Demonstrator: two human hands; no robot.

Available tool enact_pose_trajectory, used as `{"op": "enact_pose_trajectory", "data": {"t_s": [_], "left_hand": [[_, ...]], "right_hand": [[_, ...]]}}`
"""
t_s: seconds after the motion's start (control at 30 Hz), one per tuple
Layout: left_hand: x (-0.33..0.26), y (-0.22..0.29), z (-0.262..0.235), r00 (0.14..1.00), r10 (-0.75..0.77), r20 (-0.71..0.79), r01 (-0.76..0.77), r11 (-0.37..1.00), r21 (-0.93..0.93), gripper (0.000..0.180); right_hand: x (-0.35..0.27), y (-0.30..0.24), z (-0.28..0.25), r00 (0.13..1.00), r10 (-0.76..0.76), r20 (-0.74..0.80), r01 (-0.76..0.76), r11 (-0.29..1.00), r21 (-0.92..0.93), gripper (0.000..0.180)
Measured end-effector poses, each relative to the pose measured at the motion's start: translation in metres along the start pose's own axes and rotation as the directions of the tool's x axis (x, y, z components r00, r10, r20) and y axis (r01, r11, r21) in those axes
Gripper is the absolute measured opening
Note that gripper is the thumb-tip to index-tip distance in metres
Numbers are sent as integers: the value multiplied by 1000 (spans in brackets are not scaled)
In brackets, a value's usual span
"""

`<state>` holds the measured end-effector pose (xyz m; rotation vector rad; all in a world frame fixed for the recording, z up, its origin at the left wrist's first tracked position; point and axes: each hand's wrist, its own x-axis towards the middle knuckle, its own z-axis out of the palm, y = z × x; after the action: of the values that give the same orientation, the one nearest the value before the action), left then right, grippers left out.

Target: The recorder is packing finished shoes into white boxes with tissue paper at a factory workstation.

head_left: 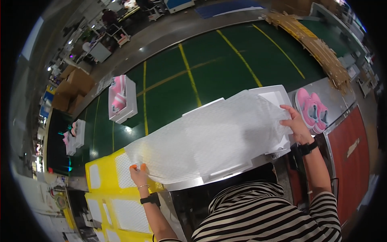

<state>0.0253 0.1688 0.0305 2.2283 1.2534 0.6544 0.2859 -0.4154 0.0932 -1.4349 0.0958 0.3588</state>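
A thin white translucent sheet of wrapping paper (201, 139) is stretched out between my two hands. My left hand (139, 176), closed in a pinch, holds its near left corner. The right edge is gripped between the thumb and fingers of my right hand (297, 124). Below the sheet lies a white shoebox (278, 90), mostly covered; its right end and parts of its edges show. Just right of my right hand, a pair of pink sneakers (310, 109) rests on the metal table edge.
A green conveyor belt (165, 86) with yellow lines runs across beyond me. It carries a white box of pink-striped shoes (123, 99) and more boxes (76, 135) farther left. Yellow-wrapped stacks of white sheets (102, 173) stand near left. Flattened cardboard (310, 42) lies far right.
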Motion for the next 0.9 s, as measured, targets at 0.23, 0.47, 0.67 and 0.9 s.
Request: {"op": "enact_pose_trajectory", "data": {"t_s": [0.23, 0.47, 0.67, 0.9], "left_hand": [[-5, 27, 33, 984, 145, 106, -110, 953, -282, 43], [6, -1, 53, 978, 167, 128, -133, 962, -237, 50], [-55, 84, 13, 929, -17, 370, 76, 986, -145, 54], [-53, 71, 5, 928, 129, 348, 6, 933, -359, 52]], "right_hand": [[14, 15, -89, 880, -474, 9, 147, 255, -956, 74], [24, 52, -45, 643, -660, 389, 360, -188, -914, 51], [38, 86, -25, 943, -177, 282, 282, -28, -959, 59], [-5, -25, -105, 864, -490, -117, 28, 278, -960, 42]]}}
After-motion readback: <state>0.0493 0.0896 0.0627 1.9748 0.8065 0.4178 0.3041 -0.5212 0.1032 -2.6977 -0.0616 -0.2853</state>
